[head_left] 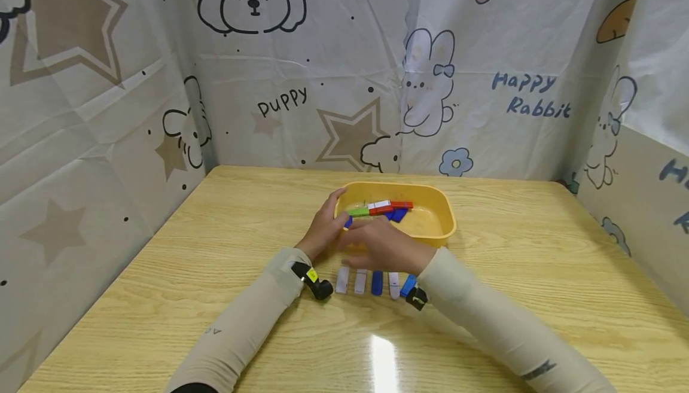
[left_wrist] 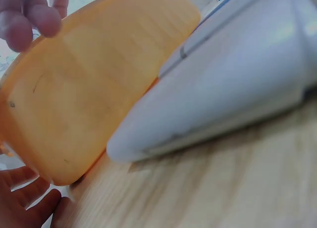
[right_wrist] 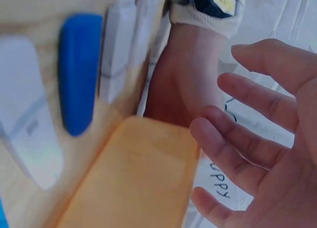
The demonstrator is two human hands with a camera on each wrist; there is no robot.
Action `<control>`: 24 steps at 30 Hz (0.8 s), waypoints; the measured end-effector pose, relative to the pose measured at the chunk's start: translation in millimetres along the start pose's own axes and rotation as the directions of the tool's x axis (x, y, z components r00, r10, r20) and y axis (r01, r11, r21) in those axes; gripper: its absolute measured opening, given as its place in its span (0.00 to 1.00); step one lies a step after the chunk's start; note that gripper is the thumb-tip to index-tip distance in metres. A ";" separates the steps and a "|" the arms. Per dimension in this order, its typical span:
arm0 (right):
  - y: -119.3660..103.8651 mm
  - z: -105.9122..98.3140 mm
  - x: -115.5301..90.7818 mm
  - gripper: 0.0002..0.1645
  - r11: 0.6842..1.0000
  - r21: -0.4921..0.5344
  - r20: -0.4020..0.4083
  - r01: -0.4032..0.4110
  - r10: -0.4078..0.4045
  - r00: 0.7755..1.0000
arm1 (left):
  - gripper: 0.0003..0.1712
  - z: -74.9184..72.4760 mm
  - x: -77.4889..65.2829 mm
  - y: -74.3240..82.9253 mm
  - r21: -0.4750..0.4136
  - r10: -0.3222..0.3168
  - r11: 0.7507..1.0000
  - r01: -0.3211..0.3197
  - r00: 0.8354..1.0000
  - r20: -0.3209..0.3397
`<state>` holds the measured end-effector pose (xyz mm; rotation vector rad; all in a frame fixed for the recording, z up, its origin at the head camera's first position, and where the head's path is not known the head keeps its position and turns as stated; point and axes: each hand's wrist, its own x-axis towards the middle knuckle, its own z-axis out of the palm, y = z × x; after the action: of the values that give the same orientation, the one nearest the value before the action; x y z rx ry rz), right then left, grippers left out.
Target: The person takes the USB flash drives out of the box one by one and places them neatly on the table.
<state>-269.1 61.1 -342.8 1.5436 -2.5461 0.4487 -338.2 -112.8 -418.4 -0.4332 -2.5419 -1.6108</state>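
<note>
In the head view my left hand [head_left: 323,227] grips the left end of a yellow plastic basin [head_left: 444,201], its fingers along the outside. The thumb lies by the near left corner. Over the basin's near edge, my right hand [head_left: 377,242] hangs with relaxed, parted fingers [right_wrist: 247,153], holding nothing. Inside the basin lie small slim plastic pieces, among them a green one [head_left: 357,212], a white one [head_left: 379,204], a red one [head_left: 401,205] and blue ones [head_left: 399,215]. Their exact kind cannot be told. Part of the basin's contents is hidden behind the right hand.
On the wooden table [head_left: 280,345], a row of similar pieces stands before the basin, including a white piece [head_left: 342,282], a dark blue piece [head_left: 377,283] and a brighter blue piece [head_left: 408,285]. A printed cloth [head_left: 334,70] encloses the table behind and at the sides.
</note>
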 end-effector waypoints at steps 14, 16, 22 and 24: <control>36.2 -24.9 -0.1 0.12 0.978 0.144 -0.038 -0.149 0.156 0.987 | 0.36 2.2 1.8 0.2 0.022 0.008 1.000 -0.007 1.000 -0.023; 41.7 -27.5 -0.7 0.12 0.970 0.146 -0.023 -0.196 0.201 0.979 | 0.36 3.0 2.6 -0.2 0.027 0.007 1.000 -0.006 1.000 -0.028; 62.7 -33.3 -3.3 0.13 0.942 0.161 0.002 -0.293 0.297 0.955 | 0.35 4.0 4.0 1.6 0.033 0.002 0.999 -0.001 0.999 -0.034; 70.6 -34.1 -4.9 0.13 0.935 0.157 0.008 -0.319 0.322 0.947 | 0.35 4.0 4.4 2.3 0.030 0.003 1.000 -0.002 0.999 -0.036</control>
<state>-330.5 106.6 -324.8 1.1554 -2.8174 0.7107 -341.5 -107.4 -417.1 -0.4013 -2.5346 -1.5634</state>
